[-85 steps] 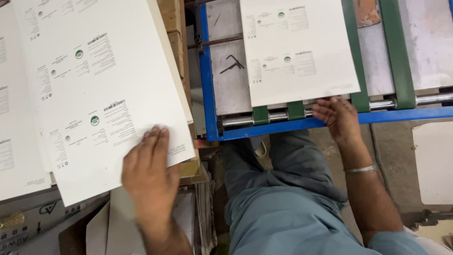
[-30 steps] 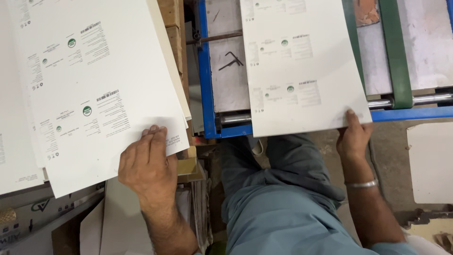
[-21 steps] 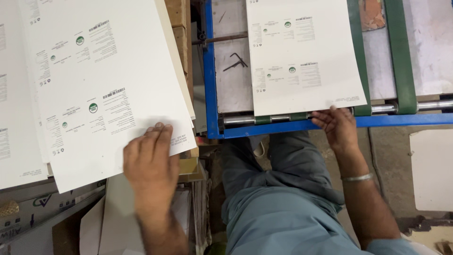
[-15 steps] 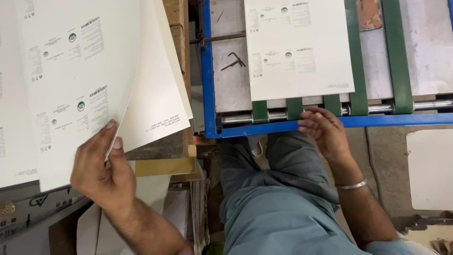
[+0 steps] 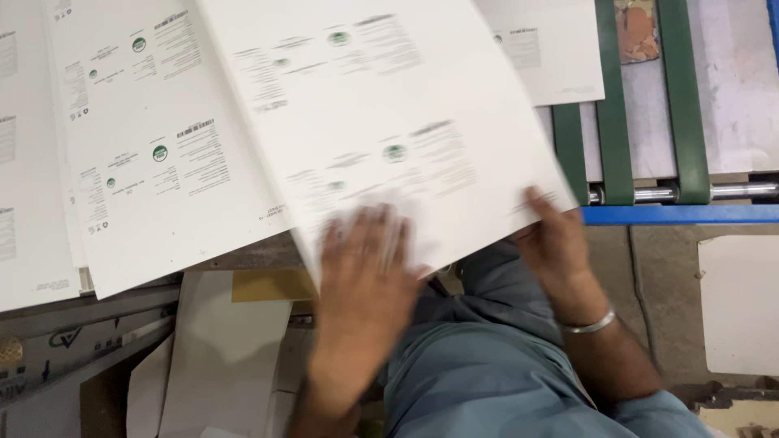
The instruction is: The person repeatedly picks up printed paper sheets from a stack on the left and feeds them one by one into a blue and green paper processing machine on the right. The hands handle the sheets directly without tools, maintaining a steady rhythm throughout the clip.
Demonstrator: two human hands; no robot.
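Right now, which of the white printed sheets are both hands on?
The blurred middle sheet, overlapping the stack: left hand and right hand at its lower edge.

Matt white printed card sheet (image 5: pixel 381 122), metal roller (image 5: pixel 730 192)
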